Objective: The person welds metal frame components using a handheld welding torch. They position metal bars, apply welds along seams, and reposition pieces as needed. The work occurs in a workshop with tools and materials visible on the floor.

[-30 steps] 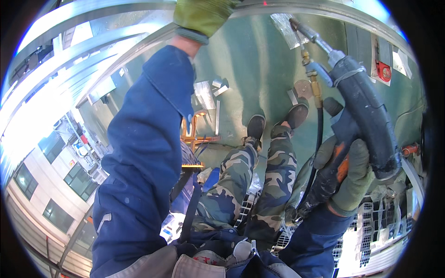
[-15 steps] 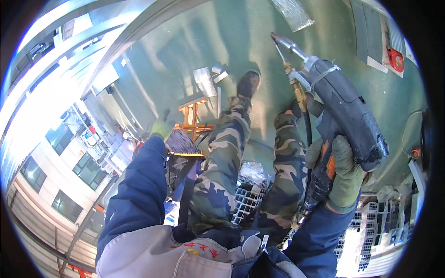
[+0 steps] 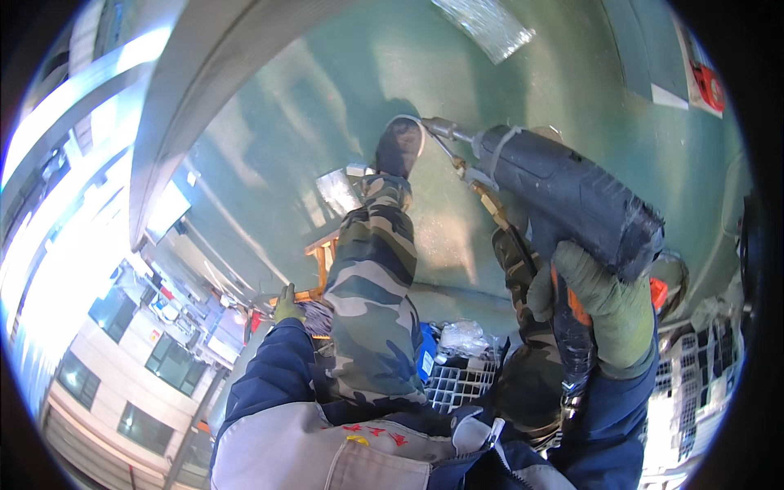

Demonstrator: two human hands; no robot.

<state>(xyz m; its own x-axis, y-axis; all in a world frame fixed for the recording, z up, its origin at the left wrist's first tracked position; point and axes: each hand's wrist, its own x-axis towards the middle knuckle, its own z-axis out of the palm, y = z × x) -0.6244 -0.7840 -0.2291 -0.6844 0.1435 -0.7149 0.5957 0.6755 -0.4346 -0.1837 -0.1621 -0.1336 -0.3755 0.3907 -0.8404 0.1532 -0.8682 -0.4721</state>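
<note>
My right hand (image 3: 608, 306), in a green-grey glove, is wrapped round the grip of a black pistol-shaped power tool (image 3: 563, 180) with an orange trigger. Its slim metal nozzle points left, over the shoe (image 3: 400, 147) on my left foot. Brass fittings (image 3: 490, 202) and a thin dark hose run under the tool's body. Out to the left, my left hand (image 3: 287, 309) wears a light green glove and shows a raised thumb or finger, with nothing visible in it. It is near an orange-brown wooden frame (image 3: 320, 260), partly hidden behind my camouflage trouser leg.
A white mesh crate (image 3: 457, 388) stands between my legs, with clear plastic and a blue box (image 3: 425, 351) beside it. Silvery sheets lie on the green floor (image 3: 327, 106). A grey beam (image 3: 192, 106) crosses at upper left; a red tape-like object (image 3: 707, 86) lies far right.
My right hand has brought the tool lower, its nozzle now over my left shoe. My left foot has come forward and left, the leg covering more of the wooden frame. My left hand has dropped slightly.
</note>
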